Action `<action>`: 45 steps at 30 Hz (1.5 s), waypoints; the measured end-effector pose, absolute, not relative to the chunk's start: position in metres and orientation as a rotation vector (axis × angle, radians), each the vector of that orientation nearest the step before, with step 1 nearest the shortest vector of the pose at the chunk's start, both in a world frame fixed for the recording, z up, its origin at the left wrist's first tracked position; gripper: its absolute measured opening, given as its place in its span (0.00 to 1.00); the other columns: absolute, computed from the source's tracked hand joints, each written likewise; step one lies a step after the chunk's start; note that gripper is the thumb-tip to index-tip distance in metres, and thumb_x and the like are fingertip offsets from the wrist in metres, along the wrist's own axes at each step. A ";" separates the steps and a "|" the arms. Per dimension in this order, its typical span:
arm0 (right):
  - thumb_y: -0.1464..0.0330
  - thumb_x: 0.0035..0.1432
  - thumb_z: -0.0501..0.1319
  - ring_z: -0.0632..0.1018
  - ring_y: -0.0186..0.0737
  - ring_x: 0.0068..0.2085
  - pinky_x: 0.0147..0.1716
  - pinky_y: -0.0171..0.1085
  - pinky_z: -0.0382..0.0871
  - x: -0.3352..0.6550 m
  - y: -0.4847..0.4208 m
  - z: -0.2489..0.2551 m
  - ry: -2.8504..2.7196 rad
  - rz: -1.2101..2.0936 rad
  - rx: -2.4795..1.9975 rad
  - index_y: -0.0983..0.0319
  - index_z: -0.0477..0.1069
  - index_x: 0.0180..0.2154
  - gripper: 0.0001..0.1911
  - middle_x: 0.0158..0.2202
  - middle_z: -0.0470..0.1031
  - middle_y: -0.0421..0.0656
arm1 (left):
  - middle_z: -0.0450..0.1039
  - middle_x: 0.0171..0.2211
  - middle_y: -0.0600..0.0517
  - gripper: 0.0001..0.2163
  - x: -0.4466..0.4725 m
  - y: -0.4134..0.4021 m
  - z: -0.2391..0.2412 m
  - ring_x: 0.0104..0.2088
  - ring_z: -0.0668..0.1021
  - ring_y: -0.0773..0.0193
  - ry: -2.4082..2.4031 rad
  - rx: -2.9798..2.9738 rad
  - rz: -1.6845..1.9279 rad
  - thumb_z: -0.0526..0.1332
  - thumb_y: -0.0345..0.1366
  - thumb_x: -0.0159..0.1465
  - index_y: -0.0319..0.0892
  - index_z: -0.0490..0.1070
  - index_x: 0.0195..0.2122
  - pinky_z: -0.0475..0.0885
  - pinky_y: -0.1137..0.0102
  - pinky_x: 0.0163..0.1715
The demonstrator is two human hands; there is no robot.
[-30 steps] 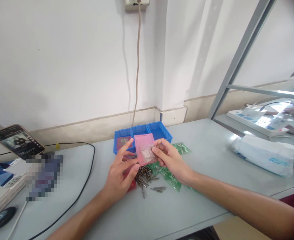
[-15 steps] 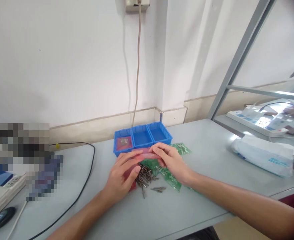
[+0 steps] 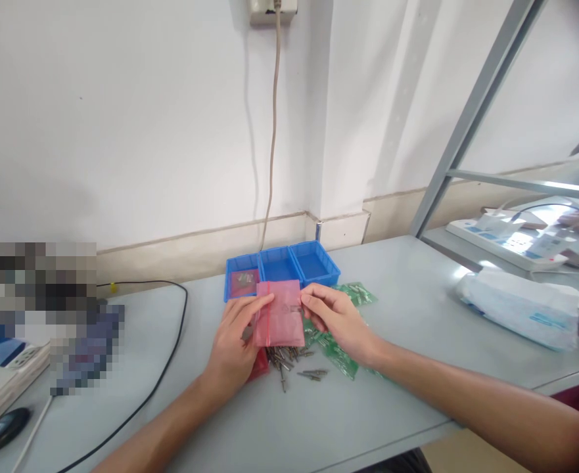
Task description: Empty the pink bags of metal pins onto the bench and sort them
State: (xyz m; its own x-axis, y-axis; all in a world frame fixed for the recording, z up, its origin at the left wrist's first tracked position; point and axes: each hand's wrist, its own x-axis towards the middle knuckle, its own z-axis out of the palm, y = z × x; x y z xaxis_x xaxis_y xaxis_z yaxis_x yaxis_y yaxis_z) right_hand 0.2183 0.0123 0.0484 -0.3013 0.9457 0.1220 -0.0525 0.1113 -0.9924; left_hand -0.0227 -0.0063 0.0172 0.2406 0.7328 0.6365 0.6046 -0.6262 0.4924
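Between my two hands a pink zip bag (image 3: 286, 322) is held up, its broad face toward me and its red zip strip on the left. My left hand (image 3: 234, 335) is closed on the zip side, thumb and finger pinching it. My right hand (image 3: 338, 318) pinches the upper right edge. Below the bag lies a pile of metal rivets (image 3: 284, 360), partly hidden by it. Two or three loose rivets (image 3: 313, 375) lie to the right. Another red bag (image 3: 258, 366) shows under my left hand. Green bags (image 3: 339, 358) lie beneath and beside my right hand.
Behind my hands stand joined blue trays (image 3: 313, 261); the left one holds a pink bag with small metal parts (image 3: 244, 279). A black cable (image 3: 173, 361) and a mouse (image 3: 2, 430) are at left. A white plastic packet (image 3: 520, 309) and power strip (image 3: 496, 243) are at right.
The pink bag has turned from nearly edge-on to facing me, and now hangs lower over the rivets. Both hands keep hold of it and have shifted only slightly.
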 end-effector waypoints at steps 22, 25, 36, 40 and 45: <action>0.55 0.73 0.60 0.76 0.36 0.32 0.30 0.36 0.68 0.219 0.011 0.037 -1.727 1.267 -0.880 0.53 0.83 0.51 0.16 0.47 0.80 0.43 | 0.75 0.39 0.51 0.13 -0.017 -0.004 0.020 0.39 0.76 0.59 1.436 2.007 1.276 0.56 0.46 0.78 0.44 0.74 0.42 0.72 0.66 0.41; 0.56 0.73 0.60 0.75 0.36 0.31 0.30 0.36 0.67 0.219 0.012 0.036 -1.704 1.253 -0.907 0.54 0.83 0.51 0.16 0.42 0.80 0.42 | 0.79 0.41 0.51 0.14 -0.016 -0.005 0.015 0.38 0.79 0.59 1.416 1.872 1.223 0.57 0.48 0.77 0.45 0.72 0.54 0.73 0.66 0.38; 0.60 0.73 0.58 0.73 0.39 0.29 0.29 0.37 0.66 0.220 0.014 0.039 -1.617 1.297 -0.977 0.55 0.78 0.57 0.17 0.26 0.72 0.38 | 0.79 0.53 0.48 0.12 -0.022 -0.001 0.024 0.53 0.79 0.56 1.229 2.126 1.193 0.58 0.41 0.77 0.49 0.77 0.56 0.72 0.61 0.56; 0.59 0.73 0.59 0.75 0.38 0.31 0.29 0.37 0.67 0.220 0.014 0.037 -1.623 1.285 -0.966 0.54 0.76 0.59 0.17 0.34 0.76 0.40 | 0.79 0.53 0.49 0.12 -0.038 0.015 0.028 0.53 0.77 0.54 1.424 2.163 1.320 0.58 0.42 0.77 0.49 0.79 0.55 0.71 0.58 0.58; 0.59 0.74 0.60 0.77 0.36 0.32 0.29 0.36 0.69 0.221 0.015 0.034 -1.630 1.279 -0.974 0.53 0.75 0.57 0.15 0.42 0.78 0.41 | 0.80 0.49 0.48 0.15 -0.067 0.042 0.018 0.54 0.75 0.50 1.724 2.150 1.446 0.54 0.43 0.78 0.48 0.79 0.54 0.70 0.55 0.59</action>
State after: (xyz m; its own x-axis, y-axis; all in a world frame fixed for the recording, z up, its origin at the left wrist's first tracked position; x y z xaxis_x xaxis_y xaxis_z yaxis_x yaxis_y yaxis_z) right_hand 0.2210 0.0145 0.0338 -0.3577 0.9230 0.1420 0.0817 0.1824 -0.9798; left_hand -0.0665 0.0420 0.0177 -0.0450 0.7790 0.6254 0.7516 -0.3860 0.5349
